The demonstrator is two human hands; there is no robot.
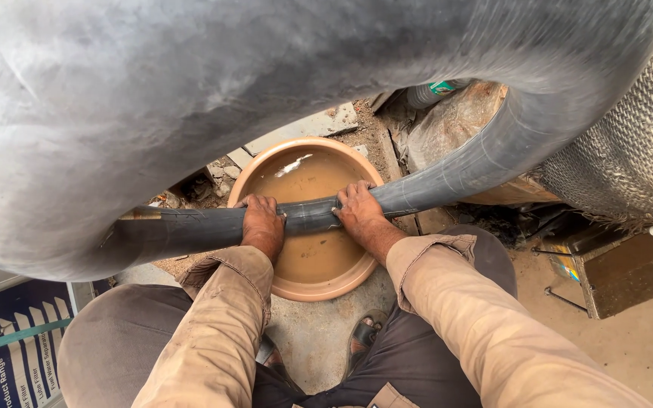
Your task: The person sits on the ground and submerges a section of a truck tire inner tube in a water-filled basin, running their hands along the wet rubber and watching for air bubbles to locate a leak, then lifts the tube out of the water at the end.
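A big black rubber inner tube [190, 91] loops from close in front of the camera down to a basin. Its low stretch [307, 215] lies across a round tan basin [319, 285] filled with muddy water [307, 177]. My left hand [262, 223] presses down on the tube over the basin's left part. My right hand [357, 208] grips the tube a little to the right, over the water. Both hands look wet and dirty. Tan sleeves cover my forearms.
Broken stone and rubble [221, 177] lie behind the basin. A coarse woven sack [636, 151] stands at right, with a dark metal box [629, 276] below it. A blue printed carton [17, 347] sits at lower left. My sandalled feet [360, 340] rest on the concrete floor.
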